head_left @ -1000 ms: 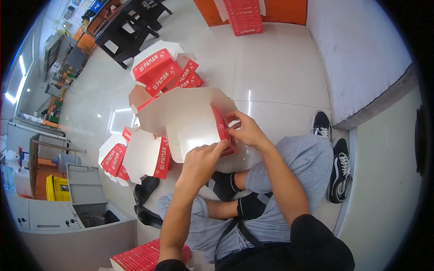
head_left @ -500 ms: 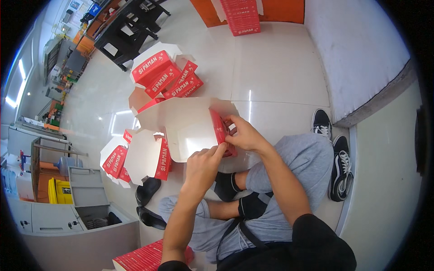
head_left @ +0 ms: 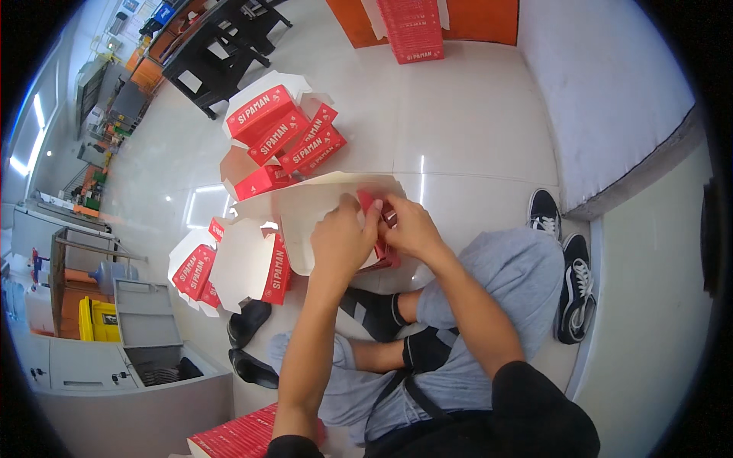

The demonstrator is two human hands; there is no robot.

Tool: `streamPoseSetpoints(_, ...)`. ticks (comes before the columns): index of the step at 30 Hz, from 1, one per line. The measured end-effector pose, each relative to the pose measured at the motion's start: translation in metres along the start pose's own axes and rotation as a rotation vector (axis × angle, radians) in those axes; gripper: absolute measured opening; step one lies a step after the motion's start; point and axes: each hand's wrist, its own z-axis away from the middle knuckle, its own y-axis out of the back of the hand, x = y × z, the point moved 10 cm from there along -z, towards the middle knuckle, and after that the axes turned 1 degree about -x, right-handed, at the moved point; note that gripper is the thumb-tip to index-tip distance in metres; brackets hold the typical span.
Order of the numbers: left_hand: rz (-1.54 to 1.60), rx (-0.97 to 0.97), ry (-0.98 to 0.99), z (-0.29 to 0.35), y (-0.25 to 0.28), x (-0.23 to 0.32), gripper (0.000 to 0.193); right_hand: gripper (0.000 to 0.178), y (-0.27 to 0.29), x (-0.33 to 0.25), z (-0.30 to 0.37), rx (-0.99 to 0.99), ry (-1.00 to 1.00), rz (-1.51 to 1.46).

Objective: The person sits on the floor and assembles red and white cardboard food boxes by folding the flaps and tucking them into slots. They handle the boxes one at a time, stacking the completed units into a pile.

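A partly folded takeaway box (head_left: 301,210), white inside and red outside, lies open before me with its large lid flap pointing away. My left hand (head_left: 341,238) has its fingers inside the box and its thumb against the red end panel, pinching it. On the outer side of that same panel, my right hand (head_left: 412,229) grips the red flaps with curled fingers. The fingertips of both hands are partly hidden by the panel and by each other.
Folded red boxes (head_left: 275,133) are heaped beyond the box, more (head_left: 263,267) stand at its left. Flat red stacks (head_left: 244,433) lie near my left elbow and by the orange panel (head_left: 481,19). Black shoes (head_left: 248,324), sneakers (head_left: 574,286), a cabinet (head_left: 160,374) and black stools (head_left: 221,65) surround me.
My left hand has moved from the box's near edge up and into its inside, and the red end panel now bends between my hands. My right hand stays at the panel.
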Motion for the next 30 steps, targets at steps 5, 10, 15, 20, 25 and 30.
streamPoseSetpoints(5, -0.034, -0.085, 0.073, -0.009, -0.019, -0.003, 0.039, 0.023, 0.002, -0.002, 0.004, 0.136, 0.006, 0.113)
streamPoseSetpoints(10, -0.217, -0.11, 0.001, 0.0, -0.019, 0.009, 0.037, 0.019, 0.008, -0.011, 0.003, 0.21, -0.003, 0.213)
streamPoseSetpoints(15, -0.361, 0.007, -0.062, 0.0, -0.016, 0.019, 0.037, 0.017, 0.007, -0.009, 0.001, 0.266, 0.039, 0.205)
streamPoseSetpoints(20, -0.227, -0.23, 0.064, -0.016, -0.037, 0.006, 0.043, 0.016, 0.008, -0.01, 0.004, 0.274, 0.09, 0.172)
streamPoseSetpoints(25, -0.204, -0.365, 0.039, -0.028, -0.057, -0.006, 0.044, 0.018, 0.002, 0.009, 0.0, 0.207, 0.009, 0.004)
streamPoseSetpoints(30, -0.174, -0.306, -0.002, -0.025, -0.056, -0.012, 0.04, 0.021, 0.005, 0.006, -0.002, 0.165, 0.007, -0.03)
